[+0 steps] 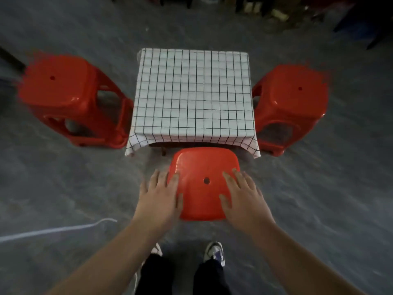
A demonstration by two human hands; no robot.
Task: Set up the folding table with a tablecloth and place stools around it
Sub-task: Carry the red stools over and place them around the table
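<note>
Closest to the head camera, both bare forearms reach forward over two sneakers (213, 251) on the grey concrete floor (63, 188). I see my left hand (160, 196) and right hand (244, 199) lying on either side of the red moulded-plastic stool with a small hole in its square seat (203, 184), fingers spread and nearly straight, resting on the seat edges rather than curled round them. That stool stands just beside the near edge of the small folding table under a white tablecloth with a black grid (193, 94).

I judge the stool light, stiff and rather slick on its glossy top, so I would take it by the seat's rim at both sides.

Two matching red plastic stools stand left (63, 92) and right (295, 99) of the table, each close to the cloth's overhang. A pale cord (53, 229) lies on the floor at left.
</note>
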